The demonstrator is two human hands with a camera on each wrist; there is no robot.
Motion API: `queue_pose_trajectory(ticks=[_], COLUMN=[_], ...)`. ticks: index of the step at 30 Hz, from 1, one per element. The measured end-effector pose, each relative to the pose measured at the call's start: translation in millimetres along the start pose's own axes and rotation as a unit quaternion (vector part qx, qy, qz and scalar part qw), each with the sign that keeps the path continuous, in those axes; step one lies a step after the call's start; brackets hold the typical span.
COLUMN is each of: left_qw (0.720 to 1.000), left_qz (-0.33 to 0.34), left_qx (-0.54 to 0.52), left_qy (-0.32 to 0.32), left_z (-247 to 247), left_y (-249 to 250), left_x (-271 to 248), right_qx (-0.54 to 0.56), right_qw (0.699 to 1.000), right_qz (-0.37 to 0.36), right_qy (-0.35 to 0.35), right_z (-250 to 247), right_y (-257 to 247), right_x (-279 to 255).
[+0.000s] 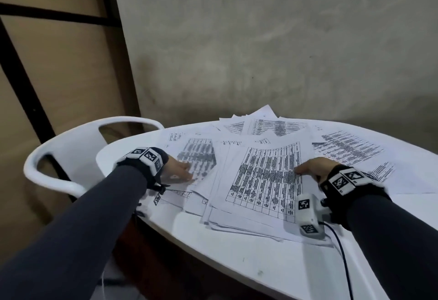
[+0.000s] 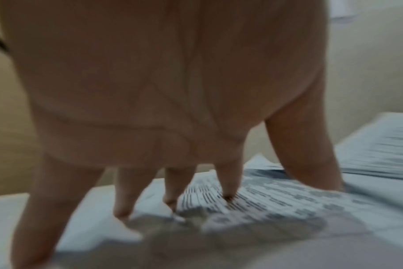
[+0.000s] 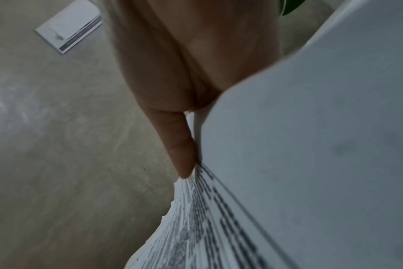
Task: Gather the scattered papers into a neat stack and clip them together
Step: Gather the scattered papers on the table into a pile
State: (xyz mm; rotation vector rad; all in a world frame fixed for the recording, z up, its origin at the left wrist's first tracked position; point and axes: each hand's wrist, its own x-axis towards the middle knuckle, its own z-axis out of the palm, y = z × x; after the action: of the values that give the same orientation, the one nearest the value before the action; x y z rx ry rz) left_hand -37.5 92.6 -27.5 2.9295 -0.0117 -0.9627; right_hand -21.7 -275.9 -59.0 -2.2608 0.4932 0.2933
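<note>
Right hand [image 3: 184, 72] thumb presses printed papers [image 3: 288, 163].

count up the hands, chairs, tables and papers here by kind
hands: 2 (left hand, right hand)
chair: 1
table: 1
papers: too overlapped to count
total: 4, papers aside

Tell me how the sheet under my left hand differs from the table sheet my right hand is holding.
The sheet under the left hand lies flat and partly buried under neighbouring pages; the table sheet tops the bigger pile. The left hand presses its sheet with straight, spread fingertips; the right hand pinches its sheet's edge, thumb on top. The left print is a blurry grey block, the right a ruled grid. Both are white printed pages on the white table.
</note>
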Motion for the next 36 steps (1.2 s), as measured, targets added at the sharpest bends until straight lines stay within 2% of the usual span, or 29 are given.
queue_pose_trajectory(ticks=[2, 4, 6, 7, 8, 9, 11, 13, 14, 16, 18, 20, 21, 22, 24, 26, 28, 30, 32, 34, 36], left_qw=[0.999, 0.994, 0.970, 0.961, 0.959, 0.969, 0.989, 0.998, 0.998, 0.985, 0.965, 0.952, 0.959, 0.975, 0.998, 0.998, 0.991, 0.981, 0.976, 0.965, 0.941], left_qz=[0.041, 0.077, 0.073, 0.064, 0.045, 0.021, -0.001, 0.025, 0.054, 0.113, 0.139, 0.118, 0.088, 0.048, 0.004, 0.011, 0.054, 0.083, 0.094, 0.101, 0.100], left_qx=[-0.006, -0.078, -0.219, -0.246, -0.244, -0.199, -0.087, -0.001, -0.012, -0.124, -0.221, -0.276, -0.253, -0.189, -0.047, -0.064, -0.123, -0.174, -0.195, -0.238, -0.313], left_qy=[-0.015, 0.018, 0.080, 0.112, 0.139, 0.148, 0.118, 0.050, 0.010, -0.045, -0.032, 0.058, 0.096, 0.108, 0.052, -0.005, -0.017, -0.012, 0.008, 0.044, 0.082], left_z=[-1.8, -2.8, -4.7, -5.1, -4.5, -3.0, 1.0, 2.5, 2.2, 4.2, 6.5, 5.9, 4.3, 3.5, 5.9, 11.0, 14.7, 16.1, 17.7, 17.4, 16.3], left_y=[4.8, 4.3, -3.5, -6.6, -8.3, -10.8, -9.0, -3.3, 0.6, 3.9, 4.5, 0.7, -2.0, -2.8, 1.8, 11.7, 22.7, 25.8, 22.9, 17.5, 11.7], left_x=[-4.5, -5.6, -2.4, -0.6, 0.1, 3.4, 4.5, 0.8, -1.9, -5.5, -11.0, -10.4, -9.4, -11.4, -17.0, -19.9, -25.3, -20.9, -17.9, -17.0, -16.6], right_qx=[0.041, 0.078, 0.084, 0.074, 0.061, 0.053, 0.049, 0.061, 0.059, 0.067, 0.042, -0.008, -0.012, 0.007, 0.039, 0.098, 0.119, 0.128, 0.100, 0.063, 0.020], right_qw=[0.999, 0.996, 0.996, 0.997, 0.998, 0.998, 0.998, 0.997, 0.997, 0.994, 0.994, 0.997, 0.997, 0.997, 0.995, 0.991, 0.985, 0.979, 0.983, 0.989, 0.995], right_qz=[0.009, 0.017, 0.008, 0.004, 0.001, 0.008, 0.009, 0.001, -0.008, -0.018, -0.026, -0.031, -0.031, -0.037, -0.038, -0.044, -0.054, -0.058, -0.056, -0.067, -0.067], right_qy=[-0.021, -0.032, -0.029, -0.032, -0.032, -0.032, -0.036, -0.043, -0.055, -0.083, -0.094, -0.067, -0.063, -0.068, -0.082, -0.083, -0.111, -0.145, -0.141, -0.114, -0.068], right_z=[2.7, 7.8, 12.4, 13.0, 12.9, 12.2, 8.8, 6.5, 7.0, 6.9, 7.7, 8.1, 8.1, 9.3, 10.4, 13.6, 19.6, 25.4, 31.0, 32.4, 25.5], right_y=[2.9, 8.4, 9.3, 7.4, 5.6, 4.7, 1.3, 3.3, 2.9, 2.1, -2.5, -1.6, 3.5, 5.0, 10.5, 7.2, -2.1, -6.1, -5.4, -1.7, -3.7], right_x=[5.8, 20.0, 26.5, 22.4, 17.5, 14.2, 6.3, 10.0, 8.6, 7.4, -3.0, -4.5, 5.2, 8.7, 21.7, 14.9, -7.8, -20.1, -16.2, -3.6, -7.8])
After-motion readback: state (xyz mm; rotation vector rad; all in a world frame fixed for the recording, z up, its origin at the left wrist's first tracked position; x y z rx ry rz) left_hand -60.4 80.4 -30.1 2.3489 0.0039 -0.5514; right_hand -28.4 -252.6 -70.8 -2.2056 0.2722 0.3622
